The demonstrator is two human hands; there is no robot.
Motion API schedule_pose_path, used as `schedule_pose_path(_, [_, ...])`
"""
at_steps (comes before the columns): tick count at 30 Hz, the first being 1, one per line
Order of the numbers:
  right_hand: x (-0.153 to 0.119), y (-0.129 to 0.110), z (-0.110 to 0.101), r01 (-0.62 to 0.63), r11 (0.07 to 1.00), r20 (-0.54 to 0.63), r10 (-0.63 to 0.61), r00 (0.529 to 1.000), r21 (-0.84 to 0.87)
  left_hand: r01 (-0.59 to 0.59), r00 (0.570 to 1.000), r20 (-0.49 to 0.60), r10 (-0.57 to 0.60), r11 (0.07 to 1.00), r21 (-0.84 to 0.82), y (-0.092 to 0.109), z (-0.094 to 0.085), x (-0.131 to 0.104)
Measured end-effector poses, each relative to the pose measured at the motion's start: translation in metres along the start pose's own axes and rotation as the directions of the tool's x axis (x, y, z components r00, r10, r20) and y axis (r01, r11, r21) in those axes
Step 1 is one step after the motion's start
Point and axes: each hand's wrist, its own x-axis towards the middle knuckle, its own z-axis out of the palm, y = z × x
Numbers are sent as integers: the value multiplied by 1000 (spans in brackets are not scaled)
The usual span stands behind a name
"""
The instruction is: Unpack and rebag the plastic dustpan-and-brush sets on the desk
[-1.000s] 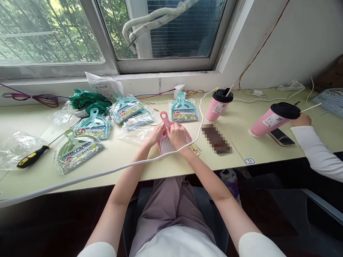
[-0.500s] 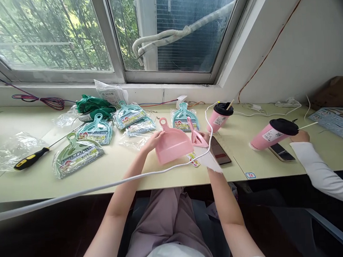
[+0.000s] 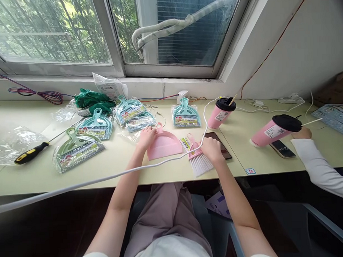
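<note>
The left hand [image 3: 148,138] has its fingers bent over the top left edge of a pink dustpan [image 3: 165,146] and holds it there, close to the handle with the hole. The dustpan lies on the counter [image 3: 167,174], just to the right of the left hand and between the two hands. The right hand [image 3: 212,148] has its fingers curled in, right beside the handle of a pink brush [image 3: 200,163]; I can't tell if it is gripping the brush or only next to it. The brush's white hairs point down toward the person, and a bright paper card [image 3: 185,143] sits by its handle. A dark phone [image 3: 225,150] lies partly behind the right hand. A white cord [image 3: 78,185] runs across in front of both hands. Left of the left hand there is a green dustpan set [image 3: 78,151] in clear wrap, and past it a black and yellow screwdriver [image 3: 31,153]. A blue wrapped set [image 3: 186,116] lies beyond the two hands, toward the window. A pink cup [image 3: 219,117] with a black lid stands just past the right hand. Far to the right of it is another person's hand [image 3: 302,133].
</note>
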Motion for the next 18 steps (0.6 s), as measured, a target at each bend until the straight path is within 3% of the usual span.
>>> schedule_pose_path(3, [3,-3,-2,-23,1000,-63,24,998,8,35,999,-10,-36,997,-75,-14,7,6])
schedule_pose_path(6, [9,-1,0,36,999,-116,-33,993,24,39,999,-18,-43,977,-208,-15,18,12])
schedule_pose_path(9, [16,2,3,124,992,-25,-123,992,32,19,996,-76,-39,969,-245,-3,29,13])
schedule_pose_path(12, [24,3,8,83,996,98,-80,992,-19,-13,997,-74,-4,972,-233,10,33,7])
schedule_pose_path(18, [35,9,17,99,995,122,-98,988,-5,-57,998,-9,57,968,-246,16,29,1])
